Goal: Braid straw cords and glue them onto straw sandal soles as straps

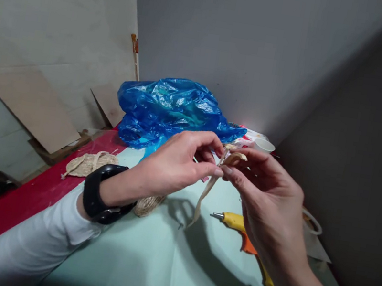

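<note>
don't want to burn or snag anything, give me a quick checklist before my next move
1. Pale strip pinched by left hand and right hand: ok, thumb and fingers of both are on it.
2. A hand free: not ok, both are on the strip.
3. Glue gun nozzle apart from the strip's hanging end: ok.
4. Glue gun cool: cannot tell.
5. Left sleeve back from the fingers: ok, it ends near the black watch.
</note>
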`<move>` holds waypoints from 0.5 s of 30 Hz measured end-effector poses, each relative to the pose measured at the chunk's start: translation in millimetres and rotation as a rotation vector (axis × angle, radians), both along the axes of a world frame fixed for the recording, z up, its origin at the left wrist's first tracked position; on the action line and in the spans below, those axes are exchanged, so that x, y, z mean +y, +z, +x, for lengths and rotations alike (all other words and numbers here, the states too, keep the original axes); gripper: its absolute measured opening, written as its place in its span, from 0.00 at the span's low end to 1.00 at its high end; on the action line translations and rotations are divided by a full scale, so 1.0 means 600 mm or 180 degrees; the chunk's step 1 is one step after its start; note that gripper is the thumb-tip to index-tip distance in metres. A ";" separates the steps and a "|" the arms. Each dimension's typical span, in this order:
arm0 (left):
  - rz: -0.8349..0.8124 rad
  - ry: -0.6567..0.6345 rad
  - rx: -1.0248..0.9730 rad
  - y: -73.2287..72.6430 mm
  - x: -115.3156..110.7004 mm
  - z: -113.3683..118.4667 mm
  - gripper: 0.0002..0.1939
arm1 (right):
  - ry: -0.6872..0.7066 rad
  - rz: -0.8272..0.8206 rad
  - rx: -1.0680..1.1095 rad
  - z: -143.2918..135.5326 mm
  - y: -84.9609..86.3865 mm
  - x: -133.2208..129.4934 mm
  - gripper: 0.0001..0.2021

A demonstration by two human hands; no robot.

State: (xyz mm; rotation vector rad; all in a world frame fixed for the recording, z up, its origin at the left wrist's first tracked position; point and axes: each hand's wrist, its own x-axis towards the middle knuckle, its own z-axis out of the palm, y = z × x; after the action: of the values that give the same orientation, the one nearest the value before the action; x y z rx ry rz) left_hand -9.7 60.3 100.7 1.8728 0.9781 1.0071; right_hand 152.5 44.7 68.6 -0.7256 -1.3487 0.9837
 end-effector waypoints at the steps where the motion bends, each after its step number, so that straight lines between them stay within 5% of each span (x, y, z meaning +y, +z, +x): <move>1: 0.0018 -0.0015 0.0020 -0.003 0.002 -0.001 0.09 | 0.0003 -0.0030 0.0021 0.000 -0.002 0.003 0.11; 10: -0.0861 -0.0305 -0.0503 -0.006 0.012 0.003 0.08 | 0.0182 -0.0772 0.0152 0.003 -0.003 0.018 0.13; 15: -0.0711 -0.0249 -0.0486 -0.007 0.012 0.004 0.10 | 0.0172 -0.0835 -0.0141 0.005 0.010 0.013 0.15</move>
State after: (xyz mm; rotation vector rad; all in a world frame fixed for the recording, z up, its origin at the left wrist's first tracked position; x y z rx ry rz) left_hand -7.3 67.3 96.4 1.6137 0.8821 0.9386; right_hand 155.7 52.5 74.4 -0.9161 -1.2961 1.2085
